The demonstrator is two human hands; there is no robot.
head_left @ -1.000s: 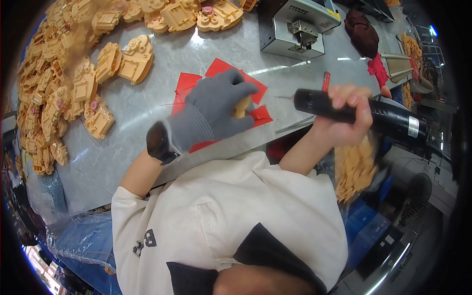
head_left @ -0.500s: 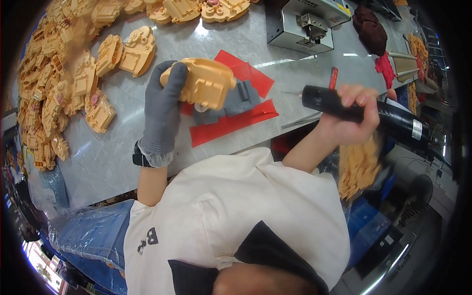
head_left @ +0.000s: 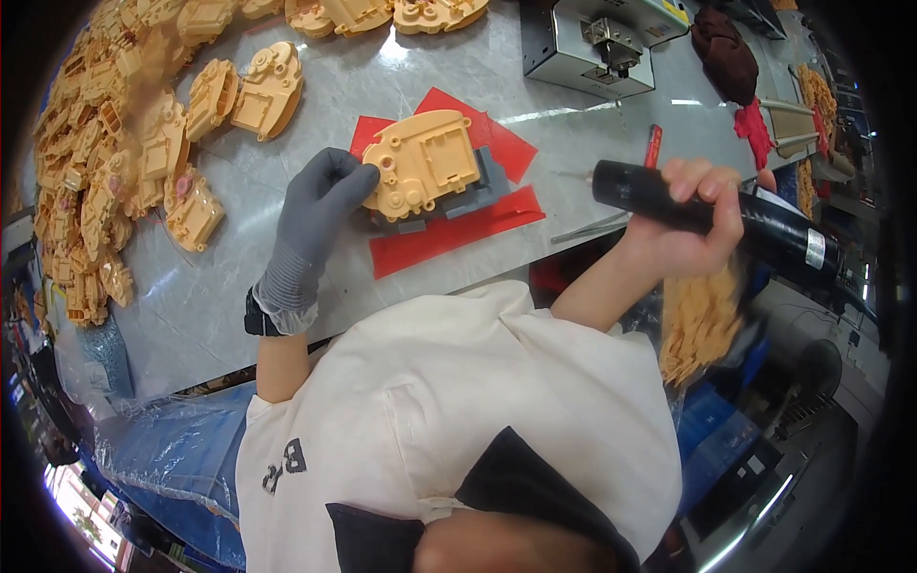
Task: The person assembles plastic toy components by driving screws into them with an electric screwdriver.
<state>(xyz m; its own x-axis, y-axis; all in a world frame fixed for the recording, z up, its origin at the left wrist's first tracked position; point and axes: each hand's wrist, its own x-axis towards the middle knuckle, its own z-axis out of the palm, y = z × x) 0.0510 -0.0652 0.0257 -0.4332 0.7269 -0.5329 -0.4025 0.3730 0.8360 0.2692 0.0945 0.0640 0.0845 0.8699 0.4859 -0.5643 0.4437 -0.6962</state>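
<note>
My left hand [head_left: 323,205], in a grey glove, pinches the left end of a yellow-orange plastic housing [head_left: 420,164]. The housing lies over a grey fixture block [head_left: 492,180], its recessed, studded side facing up, and hides most of the block. Red tape pieces [head_left: 458,232] spread around the block on the table. My bare right hand [head_left: 702,215] is wrapped round a black electric screwdriver [head_left: 635,194], held level to the right of the fixture. Its thin bit points left toward the housing, with a gap between them.
Many similar yellow housings [head_left: 81,181] are heaped along the left of the grey table [head_left: 220,315]. A metal box-shaped machine [head_left: 597,57] stands at the back. A red-handled tool [head_left: 653,143] lies near the screwdriver; dark cloth [head_left: 723,57] is at the far right. More yellow parts [head_left: 702,325] sit below my right forearm.
My left hand has lowered the housing onto the fixture, turning it over, and now grips its left end. My right hand and the screwdriver have barely moved.
</note>
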